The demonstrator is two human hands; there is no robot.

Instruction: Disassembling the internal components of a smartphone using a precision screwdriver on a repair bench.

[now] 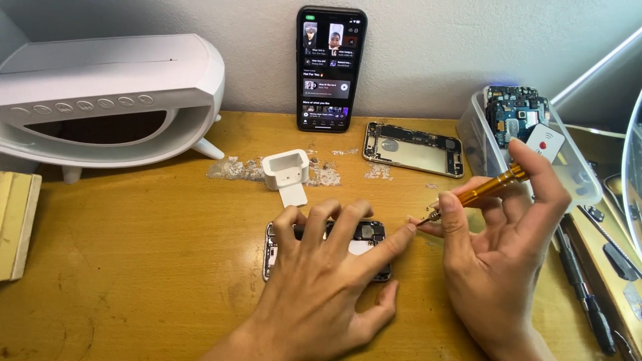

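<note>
Both hands sit lowest in view, over a worn wooden counter (134, 254) that fills most of the scene. At its back left stands a big white plastic device with a curved top, row of round buttons and short legs (107, 100). On the right edge rests a clear plastic tub holding blue circuit boards (495, 144). Against the wall leans a black smartphone with a lit screen (332, 67), upright. Right of its foot lies a silver stripped phone frame (413, 148), flat on the counter.

Left hand (321, 287) lies spread, fingers apart, pressing down on an opened dark phone with exposed internals (371, 232) at the counter's middle front; its forefinger stretches rightward to meet the tool's tip. Right hand (498, 247) is closed around a slim gold-coloured metal screwdriver (481, 190), held slanted, tip pointing down-left just beside the opened phone's right edge. A small white plastic cradle (286, 170) sits behind the left hand, with pale crumbs scattered around it.
</note>
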